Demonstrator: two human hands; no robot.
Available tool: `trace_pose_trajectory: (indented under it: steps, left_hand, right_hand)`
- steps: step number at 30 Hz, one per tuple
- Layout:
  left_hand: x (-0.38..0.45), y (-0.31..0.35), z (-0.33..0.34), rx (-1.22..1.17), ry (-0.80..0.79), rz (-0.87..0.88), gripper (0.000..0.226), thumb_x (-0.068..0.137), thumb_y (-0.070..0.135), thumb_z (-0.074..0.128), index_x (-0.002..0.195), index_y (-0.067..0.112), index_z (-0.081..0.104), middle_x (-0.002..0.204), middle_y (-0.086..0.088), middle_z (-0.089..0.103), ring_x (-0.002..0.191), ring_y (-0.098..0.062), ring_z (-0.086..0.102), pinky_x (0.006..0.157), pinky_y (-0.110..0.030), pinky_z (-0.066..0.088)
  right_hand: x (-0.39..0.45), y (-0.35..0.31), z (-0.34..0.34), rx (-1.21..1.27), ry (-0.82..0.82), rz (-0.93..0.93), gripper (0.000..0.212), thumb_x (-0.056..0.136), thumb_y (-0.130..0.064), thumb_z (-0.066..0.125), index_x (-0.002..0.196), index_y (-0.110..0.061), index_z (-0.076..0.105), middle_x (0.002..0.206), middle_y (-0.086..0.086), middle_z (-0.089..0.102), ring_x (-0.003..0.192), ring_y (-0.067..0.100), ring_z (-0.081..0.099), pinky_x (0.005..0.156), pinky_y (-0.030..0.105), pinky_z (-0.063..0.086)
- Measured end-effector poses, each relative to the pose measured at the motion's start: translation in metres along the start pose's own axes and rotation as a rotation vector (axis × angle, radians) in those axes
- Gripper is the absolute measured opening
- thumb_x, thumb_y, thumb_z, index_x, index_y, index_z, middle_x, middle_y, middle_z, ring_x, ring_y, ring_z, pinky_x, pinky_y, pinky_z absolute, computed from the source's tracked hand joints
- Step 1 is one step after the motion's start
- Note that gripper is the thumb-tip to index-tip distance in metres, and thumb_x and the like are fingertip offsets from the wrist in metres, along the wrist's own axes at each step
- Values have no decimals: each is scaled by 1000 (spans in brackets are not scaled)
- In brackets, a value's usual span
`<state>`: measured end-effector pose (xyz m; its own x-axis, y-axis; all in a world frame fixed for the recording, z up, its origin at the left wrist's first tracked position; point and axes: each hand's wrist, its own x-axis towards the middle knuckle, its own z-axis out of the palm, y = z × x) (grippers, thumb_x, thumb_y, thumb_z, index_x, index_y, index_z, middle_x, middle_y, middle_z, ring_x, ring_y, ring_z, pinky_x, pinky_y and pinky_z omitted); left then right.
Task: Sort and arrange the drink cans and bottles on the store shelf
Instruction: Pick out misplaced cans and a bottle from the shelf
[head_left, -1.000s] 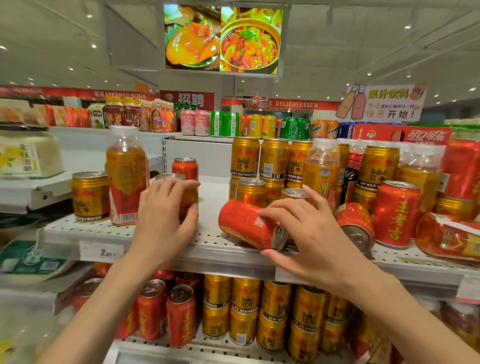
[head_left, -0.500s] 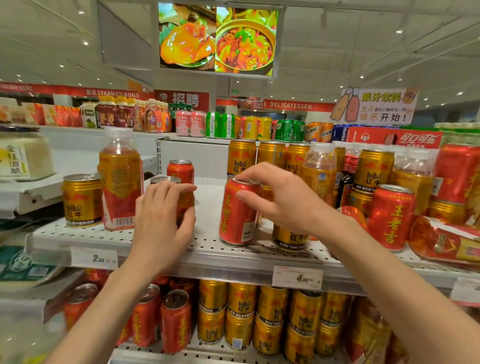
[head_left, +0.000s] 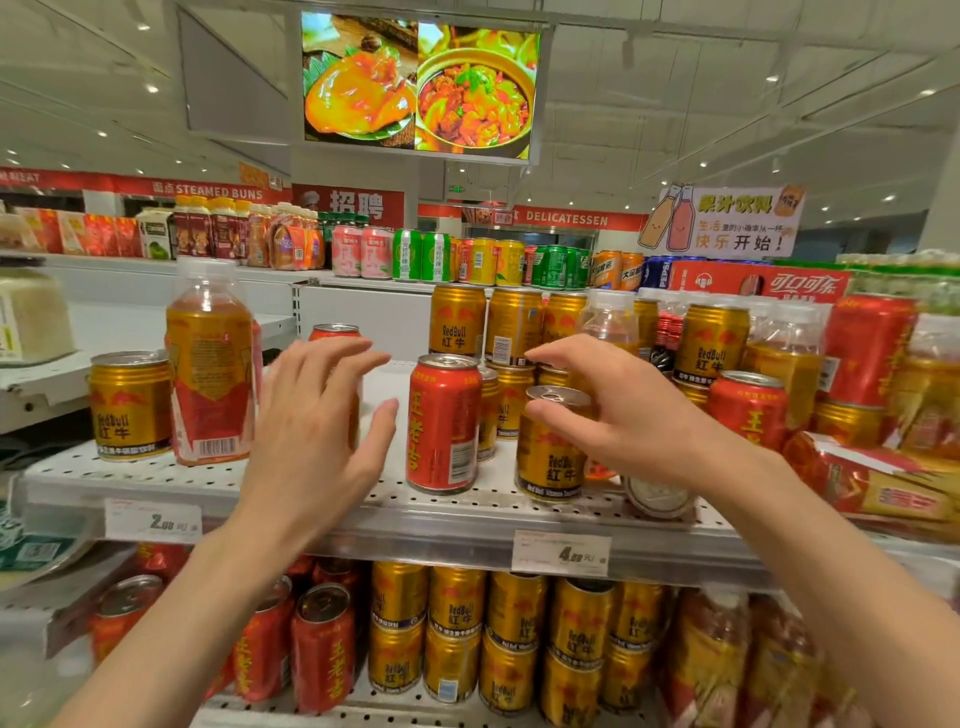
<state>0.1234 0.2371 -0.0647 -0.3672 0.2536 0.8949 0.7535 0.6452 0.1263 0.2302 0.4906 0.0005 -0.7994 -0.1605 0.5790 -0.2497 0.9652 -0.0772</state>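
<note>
A red herbal-tea can (head_left: 444, 423) stands upright on the perforated white shelf (head_left: 467, 538), between my hands. My left hand (head_left: 322, 431) is open with fingers spread, just left of the red can; it covers another can behind it. My right hand (head_left: 628, 415) is open too, its fingers curved over the top of a gold Red Bull can (head_left: 550, 457) without gripping it. A can lying on its side (head_left: 657, 496) shows its end under my right wrist.
Left stand a tall drink bottle (head_left: 210, 364) and a gold can (head_left: 130, 405); a red can (head_left: 335, 331) is further back. Stacked gold cans (head_left: 457, 319), a red can (head_left: 748, 410) and a toppled bottle (head_left: 872, 488) crowd the right. The lower shelf holds gold cans (head_left: 457, 623) and red cans (head_left: 322, 644).
My right hand stood the lying red can upright, let go of it and moved right over the gold can. My left hand came off its can and opened.
</note>
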Motion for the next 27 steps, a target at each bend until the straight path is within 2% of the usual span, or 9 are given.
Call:
trace_pose_trajectory:
  steps: [2, 5, 8, 11, 16, 21, 23, 25, 27]
  left_hand:
    - [9, 22, 3, -55, -6, 53, 44, 94, 38, 55, 129, 11, 61, 132, -9, 58, 126, -26, 49, 109, -43, 38]
    - [22, 51, 16, -91, -72, 99, 46, 94, 43, 53, 130, 15, 59, 135, -6, 55, 127, -23, 46, 109, -42, 38]
    - [30, 65, 38, -88, -116, 76, 45, 91, 43, 54, 126, 16, 62, 132, -6, 58, 125, -23, 47, 105, -43, 38]
    - [27, 67, 56, 8, -100, 83, 36, 89, 41, 58, 111, 16, 69, 118, -5, 64, 113, -26, 52, 95, -42, 37]
    - [27, 71, 62, 29, 4, 40, 28, 88, 40, 61, 92, 15, 72, 107, -4, 66, 104, -26, 52, 89, -37, 32]
    - [27, 74, 65, 9, 32, 26, 23, 87, 37, 63, 85, 15, 71, 106, -4, 65, 104, -25, 51, 89, -38, 32]
    - [27, 74, 65, 12, 32, 16, 24, 87, 37, 62, 83, 15, 71, 106, -5, 65, 104, -26, 51, 89, -38, 32]
    - [26, 74, 65, 15, 29, 15, 23, 86, 37, 62, 83, 15, 70, 107, -5, 65, 104, -26, 51, 90, -38, 32]
    - [26, 73, 66, 16, 28, 20, 23, 86, 36, 63, 83, 15, 70, 108, -5, 65, 105, -26, 51, 91, -39, 33]
  right_hand:
    - [-13, 9, -6, -16, -2, 8, 54, 93, -50, 60, 141, -25, 52, 136, -10, 57, 124, 4, 51, 107, 32, 46]
    - [-33, 23, -11, -62, -31, 22, 59, 86, -57, 63, 136, -26, 53, 132, -12, 56, 122, 4, 51, 107, 32, 46]
    - [-52, 38, -13, -131, -116, 41, 76, 81, -62, 68, 145, -29, 44, 144, -13, 48, 132, 4, 42, 113, 29, 39]
    - [-72, 52, -8, -162, -183, 76, 90, 80, -60, 72, 154, -31, 30, 155, -13, 36, 143, 4, 30, 120, 31, 31]
    - [-84, 62, -7, -100, -134, 82, 78, 80, -53, 76, 147, -34, 41, 150, -18, 39, 139, -2, 30, 115, 17, 24]
    - [-88, 61, -8, -103, -78, 14, 74, 81, -41, 78, 147, -26, 46, 147, -13, 50, 137, 1, 43, 115, 22, 37]
    - [-88, 60, -6, -104, -8, 1, 74, 80, -37, 78, 146, -24, 47, 142, -11, 56, 130, 3, 52, 108, 25, 46]
    - [-85, 59, -8, -27, 91, 51, 68, 79, -37, 78, 139, -26, 48, 131, -12, 61, 115, 2, 61, 97, 21, 52]
    - [-77, 60, -11, 82, 175, 134, 59, 81, -37, 77, 131, -29, 48, 120, -14, 61, 102, -3, 62, 88, 11, 51]
